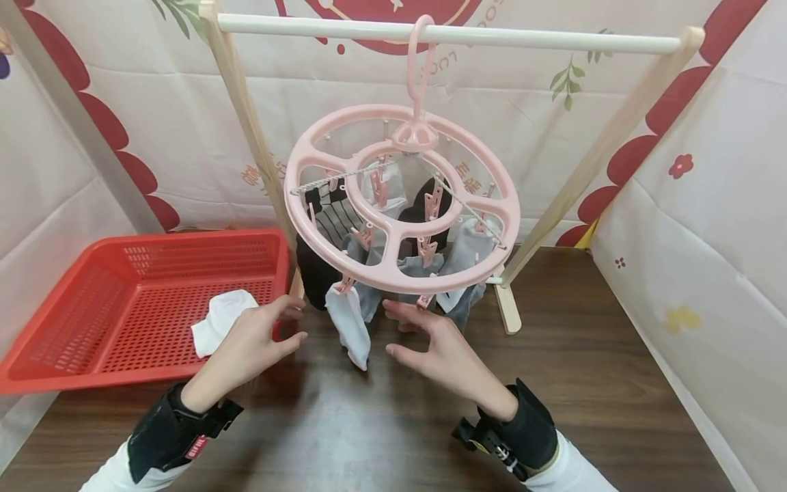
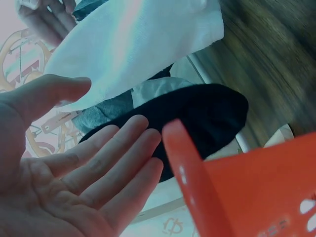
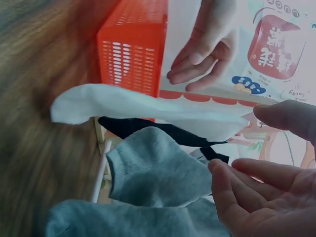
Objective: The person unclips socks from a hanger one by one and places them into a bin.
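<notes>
A round pink clip hanger holds several socks in its clips. At its front hangs a white sock, which also shows in the left wrist view as a pale sock. My left hand is to the left of it, over the basket's right edge, fingers spread and nothing held. On the other side my right hand is held with thumb and fingers apart, fingertips close below the hanger's front rim. Grey socks and a black sock hang behind the white one.
A red basket stands at the left with a white sock in it. The hanger hooks over a white bar on wooden legs. Printed cloth walls surround the brown table.
</notes>
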A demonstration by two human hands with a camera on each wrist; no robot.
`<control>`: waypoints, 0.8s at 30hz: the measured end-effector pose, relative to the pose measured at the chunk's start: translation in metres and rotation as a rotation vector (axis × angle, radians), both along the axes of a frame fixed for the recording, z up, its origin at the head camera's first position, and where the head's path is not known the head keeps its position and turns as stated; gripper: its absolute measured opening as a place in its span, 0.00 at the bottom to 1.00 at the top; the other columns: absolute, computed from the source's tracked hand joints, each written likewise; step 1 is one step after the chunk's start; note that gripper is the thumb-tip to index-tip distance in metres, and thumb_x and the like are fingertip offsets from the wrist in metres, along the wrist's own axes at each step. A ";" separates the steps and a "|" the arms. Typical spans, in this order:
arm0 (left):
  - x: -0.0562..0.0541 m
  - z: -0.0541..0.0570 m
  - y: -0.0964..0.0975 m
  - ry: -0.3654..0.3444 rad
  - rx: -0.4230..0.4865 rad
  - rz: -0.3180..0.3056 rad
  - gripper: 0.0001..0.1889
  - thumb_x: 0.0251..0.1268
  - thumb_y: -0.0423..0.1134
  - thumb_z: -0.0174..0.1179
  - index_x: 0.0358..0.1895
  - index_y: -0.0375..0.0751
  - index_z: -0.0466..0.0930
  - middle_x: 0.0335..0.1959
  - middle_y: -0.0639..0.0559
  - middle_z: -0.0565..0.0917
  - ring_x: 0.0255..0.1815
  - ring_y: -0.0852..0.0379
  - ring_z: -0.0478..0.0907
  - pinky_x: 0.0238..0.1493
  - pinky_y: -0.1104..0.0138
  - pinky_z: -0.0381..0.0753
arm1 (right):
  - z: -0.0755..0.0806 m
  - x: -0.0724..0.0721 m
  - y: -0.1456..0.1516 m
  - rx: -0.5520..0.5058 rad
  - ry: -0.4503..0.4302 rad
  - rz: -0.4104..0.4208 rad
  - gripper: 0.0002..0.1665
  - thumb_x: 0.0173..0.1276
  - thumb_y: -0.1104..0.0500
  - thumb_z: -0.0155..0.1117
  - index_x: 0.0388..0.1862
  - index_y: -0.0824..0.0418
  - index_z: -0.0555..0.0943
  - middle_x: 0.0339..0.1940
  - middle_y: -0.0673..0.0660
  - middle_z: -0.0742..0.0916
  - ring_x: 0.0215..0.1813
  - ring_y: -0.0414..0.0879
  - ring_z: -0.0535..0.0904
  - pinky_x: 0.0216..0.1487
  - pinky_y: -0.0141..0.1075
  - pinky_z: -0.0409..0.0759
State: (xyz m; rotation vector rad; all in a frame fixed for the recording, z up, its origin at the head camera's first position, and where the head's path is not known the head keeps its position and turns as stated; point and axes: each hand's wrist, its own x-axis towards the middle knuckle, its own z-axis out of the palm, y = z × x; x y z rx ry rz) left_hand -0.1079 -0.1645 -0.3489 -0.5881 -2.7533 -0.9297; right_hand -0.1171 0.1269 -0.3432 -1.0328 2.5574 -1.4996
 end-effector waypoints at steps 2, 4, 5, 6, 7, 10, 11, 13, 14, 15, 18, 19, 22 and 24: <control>0.000 -0.002 0.003 0.000 0.002 0.003 0.20 0.52 0.32 0.71 0.49 0.36 0.77 0.40 0.46 0.85 0.36 0.51 0.81 0.37 0.56 0.78 | 0.003 -0.002 -0.003 -0.007 0.002 -0.010 0.32 0.60 0.67 0.69 0.64 0.66 0.73 0.58 0.59 0.82 0.56 0.48 0.78 0.54 0.41 0.76; -0.001 -0.004 0.006 0.002 0.009 0.005 0.20 0.52 0.32 0.71 0.49 0.35 0.77 0.41 0.46 0.84 0.37 0.51 0.80 0.38 0.56 0.78 | 0.006 -0.003 -0.006 -0.022 0.001 -0.016 0.32 0.60 0.67 0.69 0.64 0.67 0.73 0.58 0.59 0.81 0.57 0.48 0.78 0.55 0.41 0.76; 0.000 -0.005 0.008 0.004 0.015 0.004 0.20 0.52 0.32 0.71 0.49 0.35 0.77 0.41 0.45 0.84 0.38 0.50 0.81 0.40 0.55 0.78 | 0.007 -0.004 -0.007 -0.025 0.002 -0.021 0.32 0.60 0.67 0.70 0.64 0.67 0.74 0.58 0.59 0.81 0.57 0.48 0.78 0.55 0.40 0.75; 0.000 -0.007 0.010 0.006 0.020 0.003 0.21 0.52 0.32 0.70 0.50 0.34 0.77 0.42 0.45 0.84 0.40 0.49 0.81 0.41 0.54 0.78 | 0.008 -0.005 -0.009 -0.028 0.006 -0.028 0.31 0.60 0.67 0.70 0.63 0.67 0.74 0.58 0.59 0.82 0.57 0.48 0.78 0.55 0.39 0.75; 0.000 -0.008 0.011 0.008 0.028 0.000 0.21 0.52 0.32 0.70 0.50 0.34 0.77 0.43 0.44 0.84 0.42 0.48 0.81 0.43 0.54 0.78 | 0.010 -0.005 -0.010 -0.035 0.007 -0.034 0.31 0.59 0.67 0.70 0.63 0.67 0.75 0.58 0.59 0.82 0.57 0.48 0.78 0.56 0.38 0.74; 0.001 -0.015 0.016 0.021 0.049 -0.013 0.23 0.52 0.32 0.70 0.53 0.31 0.76 0.47 0.41 0.82 0.48 0.45 0.79 0.48 0.52 0.76 | 0.014 -0.007 -0.014 -0.056 0.003 -0.053 0.30 0.58 0.67 0.71 0.61 0.66 0.76 0.57 0.58 0.82 0.56 0.49 0.78 0.57 0.39 0.73; 0.001 -0.018 0.017 0.026 0.059 -0.015 0.24 0.52 0.32 0.70 0.54 0.30 0.75 0.48 0.40 0.81 0.50 0.44 0.78 0.49 0.51 0.76 | 0.016 -0.008 -0.015 -0.064 0.000 -0.058 0.29 0.58 0.67 0.71 0.60 0.66 0.76 0.57 0.58 0.82 0.56 0.49 0.78 0.58 0.40 0.73; 0.001 -0.023 0.020 0.034 0.078 -0.019 0.27 0.52 0.32 0.71 0.56 0.29 0.73 0.50 0.39 0.80 0.51 0.42 0.77 0.50 0.51 0.75 | 0.018 -0.010 -0.017 -0.077 -0.002 -0.067 0.29 0.58 0.66 0.72 0.60 0.65 0.77 0.57 0.56 0.81 0.56 0.48 0.78 0.58 0.43 0.73; 0.001 -0.026 0.022 0.037 0.087 -0.018 0.29 0.51 0.32 0.71 0.57 0.28 0.72 0.50 0.38 0.79 0.51 0.42 0.76 0.49 0.51 0.75 | 0.019 -0.011 -0.018 -0.080 -0.002 -0.072 0.30 0.58 0.66 0.72 0.60 0.64 0.76 0.57 0.56 0.81 0.56 0.48 0.78 0.58 0.44 0.73; 0.001 -0.028 0.023 0.042 0.094 -0.017 0.30 0.51 0.32 0.71 0.58 0.28 0.71 0.50 0.38 0.78 0.51 0.42 0.76 0.48 0.51 0.76 | 0.020 -0.011 -0.018 -0.078 0.002 -0.078 0.30 0.58 0.65 0.72 0.61 0.63 0.76 0.57 0.55 0.81 0.55 0.47 0.77 0.58 0.45 0.72; 0.000 -0.035 0.028 0.057 0.111 -0.001 0.35 0.49 0.32 0.73 0.61 0.27 0.67 0.51 0.36 0.75 0.52 0.41 0.75 0.47 0.52 0.76 | 0.021 -0.014 -0.021 -0.079 0.023 -0.087 0.34 0.58 0.64 0.72 0.64 0.61 0.73 0.60 0.54 0.78 0.58 0.46 0.74 0.58 0.49 0.70; -0.001 -0.036 0.029 0.058 0.119 0.005 0.37 0.49 0.32 0.73 0.62 0.27 0.65 0.52 0.35 0.74 0.52 0.40 0.75 0.47 0.52 0.76 | 0.021 -0.015 -0.022 -0.083 0.032 -0.088 0.35 0.58 0.64 0.72 0.65 0.61 0.73 0.61 0.54 0.78 0.59 0.46 0.73 0.59 0.49 0.70; -0.004 -0.039 0.033 0.056 0.160 0.013 0.39 0.49 0.33 0.73 0.64 0.28 0.63 0.56 0.34 0.72 0.55 0.39 0.74 0.50 0.51 0.75 | 0.021 -0.017 -0.025 -0.103 0.038 -0.083 0.39 0.58 0.64 0.73 0.68 0.60 0.69 0.66 0.55 0.74 0.63 0.45 0.70 0.61 0.48 0.68; -0.006 -0.039 0.035 0.047 0.192 0.004 0.39 0.50 0.33 0.73 0.65 0.29 0.62 0.58 0.34 0.71 0.57 0.39 0.73 0.53 0.51 0.74 | 0.022 -0.018 -0.027 -0.118 0.033 -0.077 0.41 0.58 0.64 0.73 0.69 0.60 0.67 0.67 0.57 0.73 0.64 0.46 0.69 0.61 0.47 0.68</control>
